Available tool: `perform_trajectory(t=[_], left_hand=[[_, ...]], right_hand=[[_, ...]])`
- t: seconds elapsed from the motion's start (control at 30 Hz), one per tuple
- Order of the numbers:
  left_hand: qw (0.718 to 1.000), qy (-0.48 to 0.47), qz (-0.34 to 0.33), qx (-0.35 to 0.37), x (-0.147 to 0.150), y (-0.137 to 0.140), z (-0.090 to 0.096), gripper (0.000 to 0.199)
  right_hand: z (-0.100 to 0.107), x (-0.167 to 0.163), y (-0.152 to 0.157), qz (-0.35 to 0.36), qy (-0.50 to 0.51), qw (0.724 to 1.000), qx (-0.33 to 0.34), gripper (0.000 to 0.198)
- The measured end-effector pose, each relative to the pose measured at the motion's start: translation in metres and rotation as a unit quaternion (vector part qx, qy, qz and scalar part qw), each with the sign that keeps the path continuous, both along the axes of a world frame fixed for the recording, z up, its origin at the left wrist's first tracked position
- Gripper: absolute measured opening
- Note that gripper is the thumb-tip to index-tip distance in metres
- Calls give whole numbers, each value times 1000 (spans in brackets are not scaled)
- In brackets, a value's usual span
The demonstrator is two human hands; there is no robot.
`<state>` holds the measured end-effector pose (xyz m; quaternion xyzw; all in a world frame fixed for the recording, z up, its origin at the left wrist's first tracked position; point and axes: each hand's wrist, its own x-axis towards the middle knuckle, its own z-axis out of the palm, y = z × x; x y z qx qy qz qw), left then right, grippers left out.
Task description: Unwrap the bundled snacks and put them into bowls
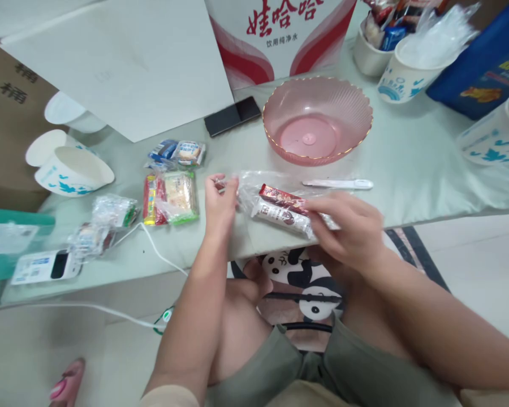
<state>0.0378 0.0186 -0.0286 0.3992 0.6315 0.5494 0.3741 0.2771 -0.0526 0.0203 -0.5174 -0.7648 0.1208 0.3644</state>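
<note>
My left hand point(221, 204) pinches the left edge of a clear plastic bag point(248, 183) near the table's front edge. A red-wrapped snack bar point(282, 198) and a white-wrapped snack bar point(282, 218) lie side by side at the bag's right part. My right hand point(350, 229), a little blurred, has its fingers closed on the right end of the red bar, close to the white one. Whether the bars are fully inside the bag I cannot tell. Just behind them lies a white utility knife point(339, 184).
A pink ribbed bowl point(318, 158) stands behind the knife, with a black phone point(232, 116) to its left. Packaged snacks point(180, 195), a white label printer or similar device point(46, 267) and paper cups point(74, 172) are at left. More cups point(401, 79) stand at right. A white cable point(156, 246) crosses the front edge.
</note>
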Motion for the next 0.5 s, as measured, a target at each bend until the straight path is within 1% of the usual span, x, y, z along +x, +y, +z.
perform_trajectory(t=[0.03, 0.07, 0.13, 0.2, 0.27, 0.3, 0.37, 0.43, 0.5], left_hand=[[999, 31, -1, -15, -2, -1, 0, 40], [997, 77, 0, -31, -5, -3, 1, 41], [978, 193, -12, -81, -9, -8, 8, 41], [944, 282, -63, -158, -11, -13, 18, 46], [915, 314, -132, -217, -10, -19, 26, 55], [907, 319, -161, -223, -8, -22, 28, 56], [904, 321, -198, -201, -3, -26, 28, 51], [915, 297, -215, -167, 3, -28, 22, 39], [932, 260, -209, -139, 10, -28, 15, 27]], right_hand=[[-2, -8, 3, 29, -23, 998, -42, 29], [-5, -14, 8, 36, -50, 995, -79, 30], [-9, -21, 19, 6, -103, 985, -137, 33], [-9, -22, 27, -23, -144, 971, -188, 34], [-7, -21, 29, -19, -156, 962, -221, 32], [-5, -21, 29, -7, -156, 961, -228, 32], [-4, -23, 25, 12, -152, 961, -229, 30], [-5, -28, 21, 14, -159, 960, -229, 31], [-10, -37, 17, 5, -174, 958, -227, 38]])
